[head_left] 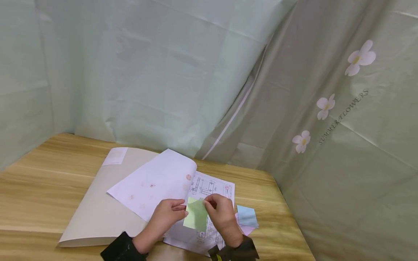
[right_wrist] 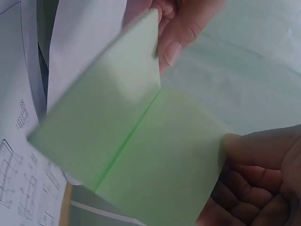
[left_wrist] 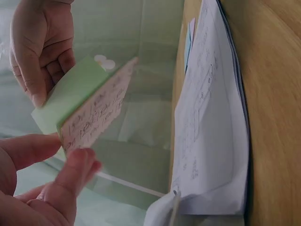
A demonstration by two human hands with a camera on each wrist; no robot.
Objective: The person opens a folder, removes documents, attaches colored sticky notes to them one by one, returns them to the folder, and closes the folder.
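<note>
A light green sticky note pad (head_left: 195, 219) is held between both hands, above a sheet of technical drawings. My left hand (head_left: 164, 215) pinches the pad's left side between thumb and fingers. With thumb and forefinger, my right hand (head_left: 222, 214) pinches the edge of a green sheet (right_wrist: 174, 155). In the right wrist view, that sheet stands at an angle to the rest of the pad (right_wrist: 99, 108), and the two meet along a bright green line. The pad's printed underside (left_wrist: 96, 113) faces the left wrist camera.
Printed drawing sheets (head_left: 217, 186) lie below the hands, with a white page (head_left: 156, 181) folded back leftward over a large beige folder (head_left: 98, 203). Blue sticky notes (head_left: 247, 216) and pink ones (head_left: 247, 230) lie to the right on the wooden table (head_left: 29, 195). Curtains (head_left: 147, 72) surround the table.
</note>
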